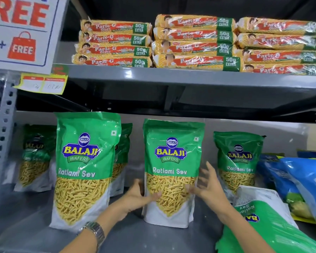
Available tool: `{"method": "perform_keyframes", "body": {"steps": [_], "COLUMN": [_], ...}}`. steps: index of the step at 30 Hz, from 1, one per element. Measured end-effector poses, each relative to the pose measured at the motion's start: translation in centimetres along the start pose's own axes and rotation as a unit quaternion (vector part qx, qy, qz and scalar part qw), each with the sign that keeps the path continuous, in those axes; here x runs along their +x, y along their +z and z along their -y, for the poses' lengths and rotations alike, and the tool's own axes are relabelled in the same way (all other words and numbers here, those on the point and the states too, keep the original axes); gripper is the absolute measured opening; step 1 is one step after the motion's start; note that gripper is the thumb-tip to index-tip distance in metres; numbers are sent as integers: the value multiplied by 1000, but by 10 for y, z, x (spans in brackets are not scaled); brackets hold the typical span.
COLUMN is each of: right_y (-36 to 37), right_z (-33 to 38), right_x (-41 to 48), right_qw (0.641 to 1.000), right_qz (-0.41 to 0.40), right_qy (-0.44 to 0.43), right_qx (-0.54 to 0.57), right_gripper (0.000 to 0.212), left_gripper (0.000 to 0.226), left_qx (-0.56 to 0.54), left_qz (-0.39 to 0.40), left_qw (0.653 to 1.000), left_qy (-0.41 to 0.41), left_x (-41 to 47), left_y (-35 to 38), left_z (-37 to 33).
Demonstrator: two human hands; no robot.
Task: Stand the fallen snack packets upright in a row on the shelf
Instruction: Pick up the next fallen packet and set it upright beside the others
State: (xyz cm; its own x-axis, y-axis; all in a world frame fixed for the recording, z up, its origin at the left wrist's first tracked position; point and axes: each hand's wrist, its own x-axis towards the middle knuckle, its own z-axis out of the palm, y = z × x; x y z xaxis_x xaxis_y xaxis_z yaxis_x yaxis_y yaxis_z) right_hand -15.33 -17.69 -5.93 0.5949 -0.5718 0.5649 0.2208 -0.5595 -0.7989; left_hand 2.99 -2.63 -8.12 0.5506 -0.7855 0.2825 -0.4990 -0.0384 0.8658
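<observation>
A fallen green packet [274,232], cut off below, lies beside both hands' spread fingers [204,178] flanking 1 upright packet [171,172].

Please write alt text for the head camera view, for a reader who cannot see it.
Two bare hands, left hand and right hand, flank an upright green snack packet on a grey shelf. More green packets stand around it, and one fallen packet lies at lower right. Biscuit packs are stacked on the shelf above.
</observation>
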Motion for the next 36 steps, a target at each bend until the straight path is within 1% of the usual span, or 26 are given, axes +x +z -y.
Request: {"method": "perform_keyframes", "body": {"steps": [2, 4, 6, 8, 10, 12, 15, 18, 22, 23, 25, 27, 28, 29, 30, 32, 33, 34, 36], "right_y": [-2, 0, 3, 4, 2, 0, -2, -3, 0, 0, 0, -1, -1, -2, -1, 0, 2, 4, 8], "right_z": [-4, -8, -10, -8, -8, -8, -7, -4, -5, -7, -10, -13, -13, -14, -15, -16, -17, -17, -16], "right_x": [10, 17, 19, 19, 20, 19, 21, 23, 24, 25, 24, 21, 18, 16, 14, 11, 9, 8, 4], "right_qw": [998, 996, 995, 995, 995, 995, 997, 994, 989, 989, 991, 994, 994, 993, 992, 989, 987, 986, 985], "right_qz": [-36, -49, -47, -43, -39, -36, -49, -83, -107, -108, -103, -98, -90, -73, -45, 22, 51, 66, 65], "right_qy": [48, 78, 86, 83, 82, 79, 60, 42, 20, 18, 19, 36, 56, 80, 107, 143, 150, 154, 162], "right_qx": [36, 18, 18, 35, 41, 43, 0, -51, -98, -101, -84, -31, 5, 39, 57, 29, 7, -7, -7], "right_gripper": [70, 38, 20, 9, 7, 9, 16, 23, 18, 16, 12, 8, 12, 22, 33, 56, 62, 64, 62], "left_gripper": [129, 104, 79, 64, 52, 38, 22, 27, 16, 18, 26, 23, 20, 23, 31, 46, 55, 62, 75], "left_qx": [-88, -147, -187, -240, -286, -328, -347, -326, -321, -323, -312, -283, -266, -256, -250, -227, -212, -201, -183], "left_qz": [-83, -152, -180, -204, -228, -259, -301, -342, -360, -355, -330, -294, -272, -248, -228, -204, -191, -171, -113], "left_qw": [991, 974, 960, 943, 925, 905, 885, 877, 871, 872, 886, 909, 921, 932, 939, 952, 958, 965, 977], "left_qy": [50, 84, 102, 107, 103, 82, 71, 86, 94, 96, 94, 87, 79, 70, 58, 30, 19, 12, 7], "left_x": [4, 14, 26, 38, 49, 59, 69, 76, 78, 75, 68, 55, 49, 42, 35, 24, 20, 17, 7], "left_y": [-6, -13, -18, -23, -24, -23, -24, -27, -24, -22, -19, -12, -8, -2, 2, 11, 13, 15, 17], "left_z": [-24, -54, -84, -108, -123, -129, -129, -129, -127, -126, -119, -105, -94, -85, -73, -52, -43, -33, -21]}}
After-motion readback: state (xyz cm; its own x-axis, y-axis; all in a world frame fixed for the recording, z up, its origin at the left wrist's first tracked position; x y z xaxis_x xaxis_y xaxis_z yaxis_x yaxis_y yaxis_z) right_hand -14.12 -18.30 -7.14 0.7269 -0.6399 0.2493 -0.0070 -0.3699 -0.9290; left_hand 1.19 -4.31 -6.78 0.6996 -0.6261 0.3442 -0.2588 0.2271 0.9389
